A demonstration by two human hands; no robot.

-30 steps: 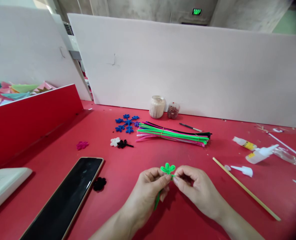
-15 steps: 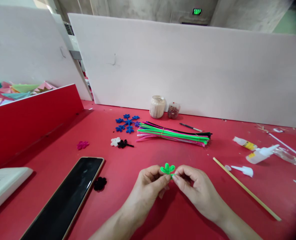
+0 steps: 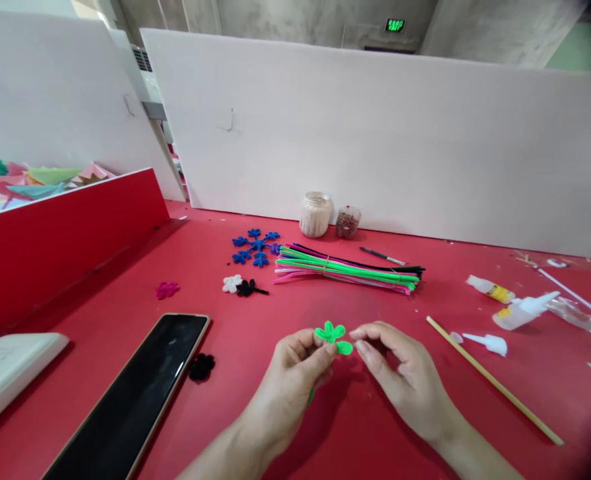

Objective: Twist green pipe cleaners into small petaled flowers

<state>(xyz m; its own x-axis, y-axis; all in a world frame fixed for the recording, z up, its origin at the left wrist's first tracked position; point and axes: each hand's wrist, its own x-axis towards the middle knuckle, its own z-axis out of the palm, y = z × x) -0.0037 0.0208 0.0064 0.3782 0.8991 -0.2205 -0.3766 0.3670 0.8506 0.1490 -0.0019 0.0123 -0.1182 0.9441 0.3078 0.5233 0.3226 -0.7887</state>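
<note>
Now the green flower (image 3: 329,330) sat at the front of the desk (image 3: 255,327), raised in the fingers of your left hand (image 3: 292,380), pinched between thumb and forefinger, with a bit of green showing below that grip. Four loops were visible, the lower right one jutting past your thumb; whatever lay behind your fingers could not be made out. Half a second earlier your right hand (image 3: 408,383) had its fingertips on that lower loop and hid much of it; they had since come off, thumb and forefinger slightly parted, just beside the loop and holding nothing visible. That left the loop in plain sight and the piece in your left hand alone, which suggested the loop had taken its rounded shape, in line with the others. Beyond your hands lay the bundle of fuzzy stems (image 3: 350,268), with the blue flower cluster (image 3: 258,245) at its left end. A black flower (image 3: 202,367) rested beside the phone (image 3: 140,387) on your left, and the wooden stick (image 3: 495,380) lay to your right, near the glue bottle (image 3: 522,312)
</note>
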